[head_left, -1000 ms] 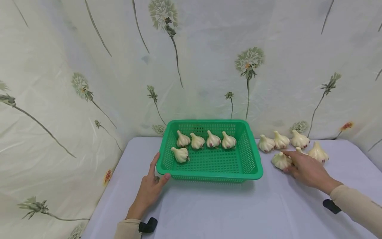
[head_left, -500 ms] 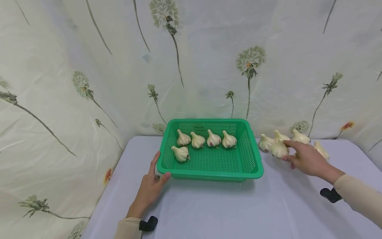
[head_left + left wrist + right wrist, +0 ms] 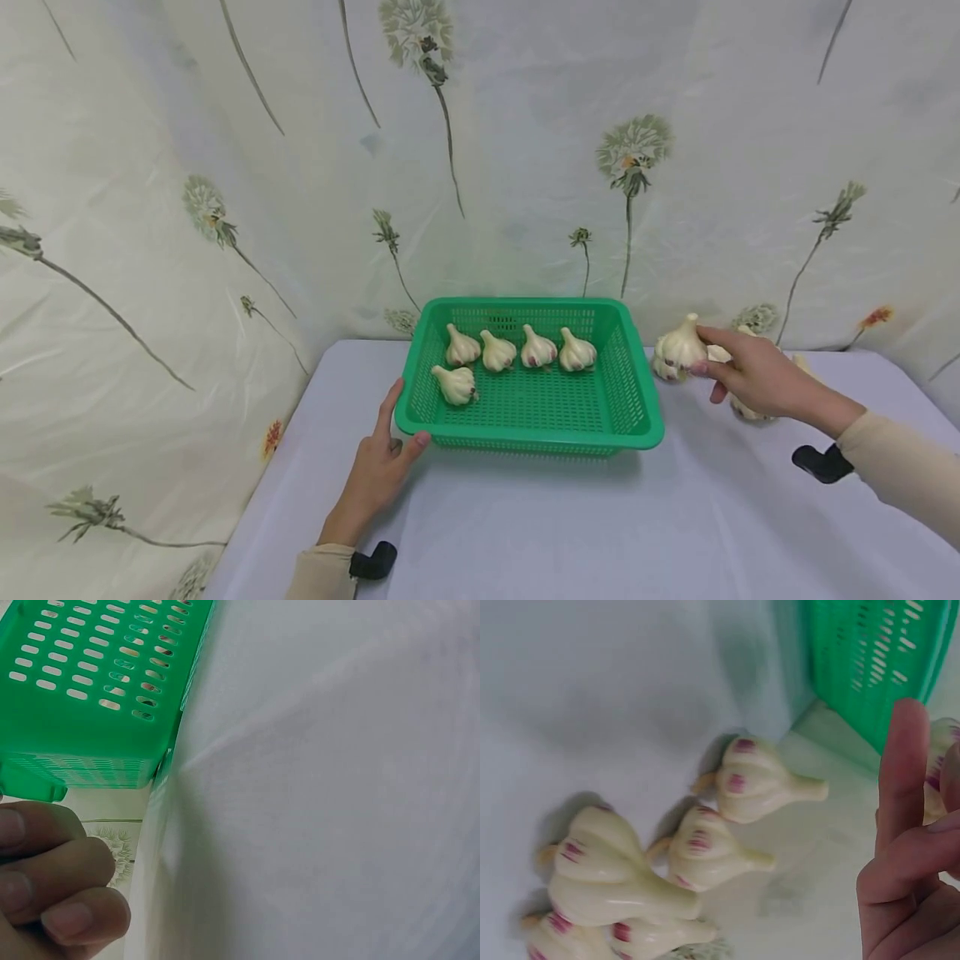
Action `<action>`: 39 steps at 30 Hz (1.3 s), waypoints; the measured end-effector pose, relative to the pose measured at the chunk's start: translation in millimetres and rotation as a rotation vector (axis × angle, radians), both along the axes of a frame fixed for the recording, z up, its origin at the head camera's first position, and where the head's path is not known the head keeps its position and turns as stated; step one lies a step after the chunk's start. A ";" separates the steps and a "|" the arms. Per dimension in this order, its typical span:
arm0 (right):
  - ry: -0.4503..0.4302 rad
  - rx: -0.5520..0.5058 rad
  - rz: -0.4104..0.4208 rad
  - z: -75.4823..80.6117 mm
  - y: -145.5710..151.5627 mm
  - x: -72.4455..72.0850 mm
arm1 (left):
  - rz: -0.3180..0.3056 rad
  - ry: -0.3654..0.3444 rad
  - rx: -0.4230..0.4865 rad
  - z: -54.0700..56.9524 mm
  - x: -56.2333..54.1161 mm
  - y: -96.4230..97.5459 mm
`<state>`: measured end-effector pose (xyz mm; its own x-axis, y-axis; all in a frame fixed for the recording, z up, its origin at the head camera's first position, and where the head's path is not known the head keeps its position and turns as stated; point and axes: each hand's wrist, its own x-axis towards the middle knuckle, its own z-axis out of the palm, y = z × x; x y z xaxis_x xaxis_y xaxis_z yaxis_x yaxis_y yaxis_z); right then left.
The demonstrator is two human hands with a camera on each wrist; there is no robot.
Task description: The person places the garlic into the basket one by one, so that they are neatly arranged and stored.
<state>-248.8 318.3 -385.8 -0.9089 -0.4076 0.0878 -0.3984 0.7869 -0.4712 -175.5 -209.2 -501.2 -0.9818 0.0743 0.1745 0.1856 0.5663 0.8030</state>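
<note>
My right hand (image 3: 761, 372) pinches a garlic bulb (image 3: 680, 347) between fingers and thumb, its neck pointing up. That bulb is raised over the table, just right of the green plastic basket (image 3: 525, 437). In the right wrist view, a sliver of the held garlic bulb (image 3: 935, 769) shows behind the fingers. At the basket's front left corner rests my left hand (image 3: 375, 475), index finger along the left side and thumb at the front rim. The left wrist view shows the other fingers (image 3: 82, 862) bent below the basket wall. Several garlic bulbs (image 3: 457, 386) lie inside the basket, mostly along its back.
Behind and below my right hand lie several more garlic bulbs (image 3: 754, 780), partly hidden in the head view. A white cloth (image 3: 525, 525) covers the table. Flower-printed fabric (image 3: 510, 167) hangs close behind the basket and along the left side.
My right hand has taken hold of the nearest garlic bulb, lifted it and carried it slightly left, towards the basket. The left hand stays at the basket's corner.
</note>
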 end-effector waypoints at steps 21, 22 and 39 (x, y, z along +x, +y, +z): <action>-0.075 -0.062 0.164 39.9 -58.6 -19.4 | -0.004 0.002 0.000 -0.9 -0.5 -2.3; -0.085 -0.071 0.174 39.3 -61.9 -20.8 | -0.005 0.002 0.000 -1.1 -0.5 -2.3; -0.151 -0.080 0.257 27.7 -122.2 -36.9 | -0.006 0.004 -0.001 -1.6 -0.5 -2.3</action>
